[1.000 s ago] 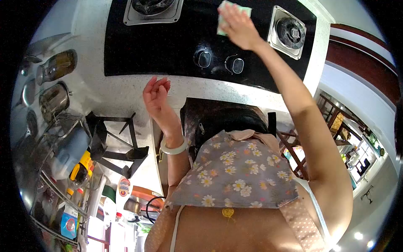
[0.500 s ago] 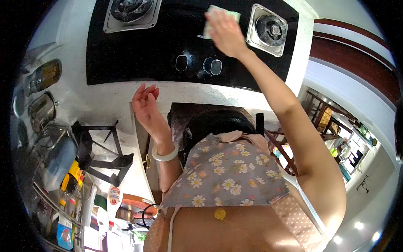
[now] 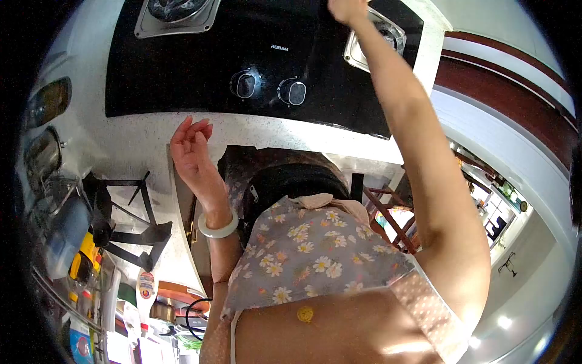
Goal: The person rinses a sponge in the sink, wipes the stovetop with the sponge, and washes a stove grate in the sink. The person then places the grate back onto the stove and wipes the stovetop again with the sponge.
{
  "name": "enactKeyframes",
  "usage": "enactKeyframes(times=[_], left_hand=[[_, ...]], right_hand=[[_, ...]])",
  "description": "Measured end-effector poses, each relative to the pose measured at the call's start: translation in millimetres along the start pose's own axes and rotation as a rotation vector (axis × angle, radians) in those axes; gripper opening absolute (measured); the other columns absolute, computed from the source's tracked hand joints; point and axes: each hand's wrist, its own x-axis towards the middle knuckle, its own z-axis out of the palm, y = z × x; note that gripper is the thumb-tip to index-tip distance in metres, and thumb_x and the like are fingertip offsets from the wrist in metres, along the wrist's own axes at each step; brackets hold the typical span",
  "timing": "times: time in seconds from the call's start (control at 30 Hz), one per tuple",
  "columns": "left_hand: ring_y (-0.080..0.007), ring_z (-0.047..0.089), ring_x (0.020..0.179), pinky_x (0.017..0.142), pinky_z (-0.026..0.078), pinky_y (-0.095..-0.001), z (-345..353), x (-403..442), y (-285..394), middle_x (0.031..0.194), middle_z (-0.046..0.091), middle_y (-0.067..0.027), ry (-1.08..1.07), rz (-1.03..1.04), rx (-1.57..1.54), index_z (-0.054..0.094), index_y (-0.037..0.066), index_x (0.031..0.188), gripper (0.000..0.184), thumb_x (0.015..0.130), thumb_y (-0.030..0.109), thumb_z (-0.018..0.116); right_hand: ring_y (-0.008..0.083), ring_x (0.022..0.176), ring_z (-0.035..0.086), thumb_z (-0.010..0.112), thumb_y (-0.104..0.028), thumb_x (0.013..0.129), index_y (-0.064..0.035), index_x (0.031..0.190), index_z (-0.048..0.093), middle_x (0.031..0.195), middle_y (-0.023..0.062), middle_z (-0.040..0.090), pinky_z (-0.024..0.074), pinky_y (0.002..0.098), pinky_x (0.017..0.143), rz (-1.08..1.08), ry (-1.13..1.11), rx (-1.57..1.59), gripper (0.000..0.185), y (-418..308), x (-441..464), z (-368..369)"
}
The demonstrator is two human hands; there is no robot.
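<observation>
Currently, in the head camera's view, a person's right hand (image 3: pixel 348 8) reaches across a black stove (image 3: pixel 182 70) set in a pale counter (image 3: pixel 248 128), beside the right burner (image 3: pixel 393 35). The frame's top edge crops its fingers, so their grip cannot be told. The left hand (image 3: pixel 195 159), a pale bracelet (image 3: pixel 219 225) at its wrist, hovers near the stove's front edge, fingers loosely curled, palm bare. A black pot stand (image 3: pixel 136 233) rests on the counter's left side.

brand text: ROBAM (image 3: pixel 279 47) | on: black cooktop (image 3: pixel 176 76) | bottle label (image 3: pixel 147 284): too small to read
</observation>
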Motion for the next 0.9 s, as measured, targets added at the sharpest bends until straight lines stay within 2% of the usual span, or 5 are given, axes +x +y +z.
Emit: enactKeyframes(times=[0.17, 0.23, 0.6, 0.7, 0.9], left_hand=[[-0.0181, 0.057, 0.096, 0.092, 0.047, -0.0319, 0.3, 8.9, -12.8, 0.105, 0.058, -0.0117, -0.081, 0.0, 0.02, 0.047, -0.002, 0.12, 0.026, 0.095, 0.005, 0.043], [-0.0182, 0.057, 0.096, 0.092, 0.047, -0.0317, -0.3, 11.0, -14.3, 0.104, 0.058, -0.0119, -0.111, -0.018, 0.01, 0.048, -0.002, 0.119, 0.026, 0.095, 0.004, 0.043], [-0.0186, 0.058, 0.1, 0.089, 0.049, -0.031, -0.8, 38.7, -16.6, 0.106, 0.058, -0.0143, -0.291, 0.03, 0.004, 0.046, 0.0, 0.12, 0.027, 0.094, 0.005, 0.046], [-0.0183, 0.058, 0.099, 0.09, 0.049, -0.0307, 1.3, 39.5, -8.4, 0.107, 0.057, -0.0143, -0.323, 0.003, 0.013, 0.045, -0.001, 0.12, 0.027, 0.094, 0.005, 0.046], [-0.0183, 0.058, 0.1, 0.092, 0.048, -0.031, -5.4, 44.6, -7.7, 0.106, 0.057, -0.0141, -0.326, -0.012, -0.001, 0.045, -0.001, 0.12, 0.026, 0.094, 0.004, 0.046]], right_hand=[[0.0376, 0.1, 0.05, 0.048, -0.022, 0.081, -0.002, 0.096, 0.056, 0.106, 0.0164, 0.055, 0.043, 0.0469, 0.083, -0.601, -0.135, 0.297, 0.026, -89.0, -15.5, -61.6], [0.027, 0.14, 0.014, 0.034, -0.033, 0.097, -0.0172, 0.144, 0.025, 0.15, 0.0091, 0.021, 0.0115, 0.0435, 0.114, -0.76, -0.208, 0.304, 0.051, -114.2, -68.4, -73.6], [0.0245, 0.078, 0.067, 0.046, -0.014, 0.095, -0.019, 0.132, 0.047, 0.108, 0.0138, 0.064, 0.0543, 0.0323, 0.067, 0.039, -0.269, 0.843, 0.038, -71.4, -138.3, -112.6], [0.0273, 0.13, 0.037, 0.036, -0.019, 0.098, -0.0134, 0.141, 0.033, 0.142, 0.0122, 0.036, 0.0314, 0.0361, 0.106, -0.3, -0.245, 0.625, 0.044, -138.4, -108.1, -87.5], [0.0299, 0.136, 0.025, 0.045, -0.011, 0.088, -0.0034, 0.139, 0.032, 0.146, 0.0161, 0.029, 0.0247, 0.0367, 0.11, -0.23, -0.339, 0.341, 0.054, -181.8, -152.9, -115.3]])
